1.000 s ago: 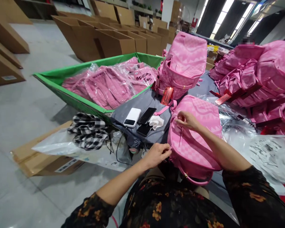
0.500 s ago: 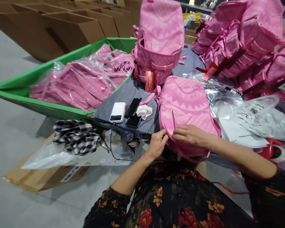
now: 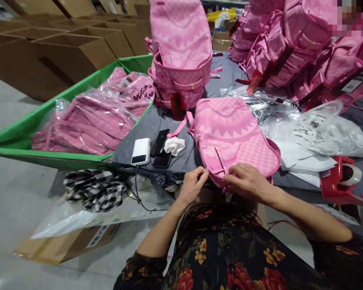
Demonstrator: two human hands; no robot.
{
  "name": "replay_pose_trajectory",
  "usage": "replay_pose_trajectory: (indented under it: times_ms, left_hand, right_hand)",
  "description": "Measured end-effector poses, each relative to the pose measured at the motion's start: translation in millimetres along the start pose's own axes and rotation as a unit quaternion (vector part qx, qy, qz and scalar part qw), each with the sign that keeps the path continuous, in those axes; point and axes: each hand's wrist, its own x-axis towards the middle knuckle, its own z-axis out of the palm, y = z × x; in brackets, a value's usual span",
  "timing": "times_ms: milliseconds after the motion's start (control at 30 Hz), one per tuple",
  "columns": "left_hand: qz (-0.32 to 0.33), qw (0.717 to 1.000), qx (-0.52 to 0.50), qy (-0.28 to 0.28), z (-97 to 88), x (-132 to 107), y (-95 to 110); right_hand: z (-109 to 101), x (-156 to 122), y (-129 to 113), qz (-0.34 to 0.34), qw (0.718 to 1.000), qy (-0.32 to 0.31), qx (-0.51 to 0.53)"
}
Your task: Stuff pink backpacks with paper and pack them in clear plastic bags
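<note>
Head: left hand [image 3: 192, 186], right hand [image 3: 248, 182], backpack [image 3: 232, 137]

The only lettering I can partly read is black graffiti-style script on the pink item [image 3: 143, 93] bagged in clear plastic in the green bin [image 3: 48, 158]; it looks like "NOISZ", though I can't be sure. The red tag [image 3: 177, 105] on the upright backpack [image 3: 181, 40], the black-and-white label [image 3: 352, 83] at upper right and the printed sheets [image 3: 311, 127] at right are too small to read. The pink backpack [image 3: 236, 137] at my left hand [image 3: 192, 186] shows no words.
</note>
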Motion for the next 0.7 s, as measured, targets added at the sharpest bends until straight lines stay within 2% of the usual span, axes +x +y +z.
replay_pose_trajectory:
  times_ms: [67, 133, 200, 267, 333, 400, 467, 533, 633, 700]
  left_hand:
    - [0.029, 0.997, 0.074, 0.019, 2.5, -8, 2]
    - [0.071, 0.989, 0.131, 0.010, 10.6, -17, 8]
    - [0.116, 0.981, 0.152, -0.029, 21.7, -27, 16]
    - [0.127, 0.980, 0.134, -0.072, 30.8, -34, 23]
    - [0.090, 0.988, 0.066, -0.106, 33.7, -37, 24]
    - [0.032, 0.992, -0.048, -0.112, 31.1, -36, 18]
    - [-0.021, 0.984, -0.160, -0.072, 27.3, -31, 6]
    - [-0.070, 0.971, -0.226, -0.013, 26.7, -23, -6]
    - [-0.130, 0.958, -0.255, 0.021, 34.9, -8, -15]
    - [-0.155, 0.951, -0.266, 0.025, 42.7, 3, -15]
  right_hand:
    - [1, -17, 6, 0.044, 0.998, 0.031, -0.014]
    - [5, -26, 12, 0.066, 0.997, 0.049, -0.004]
    - [9, -25, 14, 0.055, 0.997, 0.025, 0.041]
    - [10, -16, 12, 0.027, 0.993, -0.026, 0.108]
    - [9, -3, 7, -0.001, 0.989, -0.065, 0.129]
    - [8, 10, 1, -0.034, 0.994, -0.072, 0.076]
    - [9, 21, -4, -0.080, 0.995, -0.063, 0.002]
    - [14, 29, -7, -0.133, 0.989, -0.057, -0.036]
    - [22, 34, -11, -0.203, 0.975, -0.061, -0.059]
    - [25, 38, -14, -0.211, 0.970, -0.078, -0.093]
